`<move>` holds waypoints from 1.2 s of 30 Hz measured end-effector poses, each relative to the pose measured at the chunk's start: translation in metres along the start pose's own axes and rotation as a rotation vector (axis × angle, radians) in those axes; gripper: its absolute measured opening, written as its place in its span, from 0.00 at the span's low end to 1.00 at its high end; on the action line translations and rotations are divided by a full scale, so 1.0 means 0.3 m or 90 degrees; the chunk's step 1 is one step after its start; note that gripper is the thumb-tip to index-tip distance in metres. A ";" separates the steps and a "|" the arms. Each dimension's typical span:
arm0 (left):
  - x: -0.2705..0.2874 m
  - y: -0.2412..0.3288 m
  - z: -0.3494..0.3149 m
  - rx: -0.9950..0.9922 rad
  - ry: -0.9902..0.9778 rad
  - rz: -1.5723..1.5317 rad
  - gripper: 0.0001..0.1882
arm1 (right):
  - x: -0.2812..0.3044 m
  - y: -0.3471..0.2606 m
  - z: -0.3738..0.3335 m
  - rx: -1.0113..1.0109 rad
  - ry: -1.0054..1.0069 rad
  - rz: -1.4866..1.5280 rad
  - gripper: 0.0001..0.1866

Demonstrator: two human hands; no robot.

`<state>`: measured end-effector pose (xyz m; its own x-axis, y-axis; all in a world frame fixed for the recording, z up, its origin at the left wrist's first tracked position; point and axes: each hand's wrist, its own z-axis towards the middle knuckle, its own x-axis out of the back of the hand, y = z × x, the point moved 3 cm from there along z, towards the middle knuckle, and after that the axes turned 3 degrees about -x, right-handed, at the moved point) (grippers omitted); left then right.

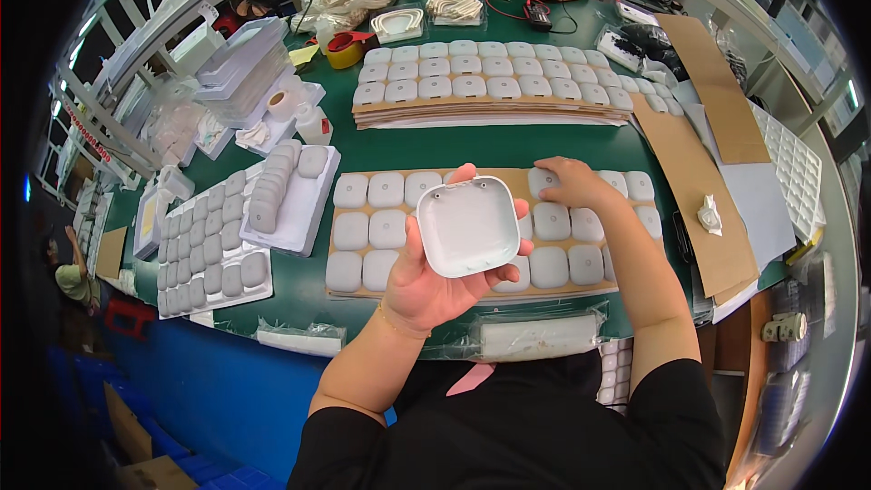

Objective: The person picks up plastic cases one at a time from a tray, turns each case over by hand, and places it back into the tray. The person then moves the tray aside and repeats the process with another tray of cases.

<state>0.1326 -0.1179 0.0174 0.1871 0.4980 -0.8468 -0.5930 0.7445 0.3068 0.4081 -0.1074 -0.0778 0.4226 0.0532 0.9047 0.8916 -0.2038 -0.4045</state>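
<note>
White rounded-square shell (470, 231): keep cradled by the edges in left hand (419, 289), with right hand (578, 185) at pale casing (541, 180), grip impossible to tell.

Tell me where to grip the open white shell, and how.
Probably by opposite outer edges, from underneath: the open white shell is a shallow rounded square with its hollow toward the camera, so that keeps the inside clear. The left hand spans it this way.

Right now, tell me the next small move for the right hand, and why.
Perhaps pinch and lift the pale square unit at the right hand: that hand overlaps it, while the left hand holds a hollow white shell, open side toward the camera.
</note>
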 end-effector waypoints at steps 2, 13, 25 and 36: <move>-0.003 0.001 -0.004 0.001 -0.004 0.000 0.38 | 0.002 -0.013 -0.001 -0.002 -0.010 -0.004 0.32; -0.007 0.004 -0.013 0.022 -0.017 -0.013 0.40 | 0.033 -0.086 -0.057 0.065 0.139 -0.005 0.32; 0.044 0.010 0.032 0.053 -0.026 -0.001 0.40 | 0.053 -0.018 -0.071 0.045 0.128 0.215 0.21; 0.418 0.034 0.264 0.117 -0.171 1.447 0.29 | 0.091 -0.017 -0.162 -0.021 0.174 0.482 0.17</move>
<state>0.2119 -0.0127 -0.0511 -0.3800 0.3121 0.8708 0.1341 -0.9128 0.3857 0.4071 -0.1525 -0.0445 0.8518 -0.3511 0.3887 0.3717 -0.1177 -0.9208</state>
